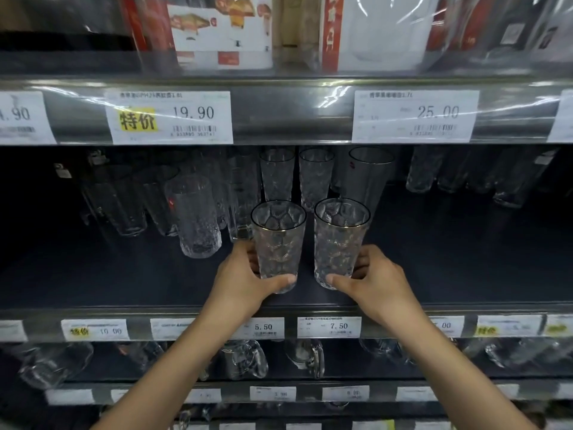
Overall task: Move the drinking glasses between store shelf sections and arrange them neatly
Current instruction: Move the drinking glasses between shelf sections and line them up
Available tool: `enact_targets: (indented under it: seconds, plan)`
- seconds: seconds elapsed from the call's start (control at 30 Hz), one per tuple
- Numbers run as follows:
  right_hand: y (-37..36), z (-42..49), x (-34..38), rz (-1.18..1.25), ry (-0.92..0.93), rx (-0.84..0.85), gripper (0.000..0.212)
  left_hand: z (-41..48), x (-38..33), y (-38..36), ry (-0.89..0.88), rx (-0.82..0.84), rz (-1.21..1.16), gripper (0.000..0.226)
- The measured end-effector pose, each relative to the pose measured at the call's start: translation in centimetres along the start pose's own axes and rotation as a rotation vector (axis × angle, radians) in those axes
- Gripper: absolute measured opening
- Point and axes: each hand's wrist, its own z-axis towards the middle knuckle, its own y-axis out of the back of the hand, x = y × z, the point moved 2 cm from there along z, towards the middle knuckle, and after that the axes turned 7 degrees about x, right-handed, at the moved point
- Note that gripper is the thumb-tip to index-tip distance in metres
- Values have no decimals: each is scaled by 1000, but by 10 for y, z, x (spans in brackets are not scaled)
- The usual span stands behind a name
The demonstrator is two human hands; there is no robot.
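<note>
On the upper grey shelf rail [294, 113], a yellow-marked white tag [169, 117] is showing 特价 19.90 and a plain white tag [415, 116] 25.00; nearer, a small white tag [263, 328] is showing 5.50 and the right-hand small tag [329, 326] 7.50.

Only one camera, worn on my head, looks forward and a little down into the middle shelf [124, 283] from close range. Its wide lens bows the price rail [294, 116] at 12 o'clock. My forearms come in from 6 o'clock. Just below centre, my left hand [245, 280] grips the left glass [279, 243] and my right hand [381, 280] the right glass [339, 243]. A lower shelf [384, 394] crosses at 6 o'clock.
</note>
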Motion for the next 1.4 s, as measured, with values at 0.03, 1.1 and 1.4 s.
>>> enact_targets:
  seconds: [0.03,1.1,1.4]
  plan:
    - [-1,3,0,-8,-8,2,45,3,0,-1,4,-11,13,64]
    - [-40,91,17,82,-22,-217,47,70,-13,-39,28,-332,260,59]
    - [-46,98,17,28,-36,-256,48,74,-11,-40,35,-339,309,49]
